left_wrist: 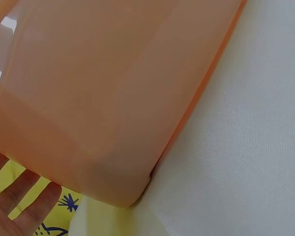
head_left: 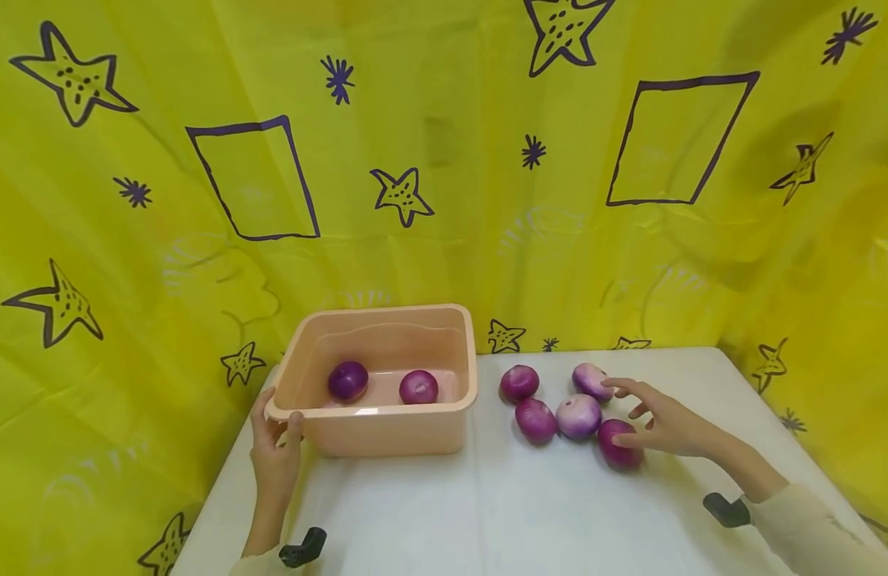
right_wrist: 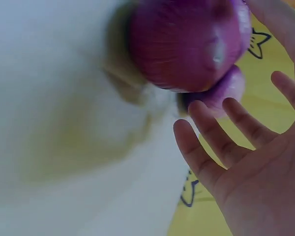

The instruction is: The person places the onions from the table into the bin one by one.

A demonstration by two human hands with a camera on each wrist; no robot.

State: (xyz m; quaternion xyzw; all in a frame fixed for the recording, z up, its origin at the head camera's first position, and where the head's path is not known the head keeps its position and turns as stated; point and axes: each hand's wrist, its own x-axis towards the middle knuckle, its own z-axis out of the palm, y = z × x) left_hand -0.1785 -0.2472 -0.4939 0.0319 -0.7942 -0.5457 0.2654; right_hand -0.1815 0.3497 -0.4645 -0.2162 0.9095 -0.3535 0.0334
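Two hands at work on the white cloth counter (head_left: 487, 512), by its near edge.

The left hand (head_left: 274, 448) grips the near left corner of the peach plastic tub (head_left: 386, 432), holding it steady. The right hand (head_left: 663, 424), fingers spread loose and holding nothing, touches the round purple onion (head_left: 618, 445) nearest the right edge. Best to cup it fully, since onions roll. Yellow star cloth (head_left: 444, 160) hangs behind.

Bare hands (head_left: 274, 452), cream long sleeves, black camera mounts at both wrists
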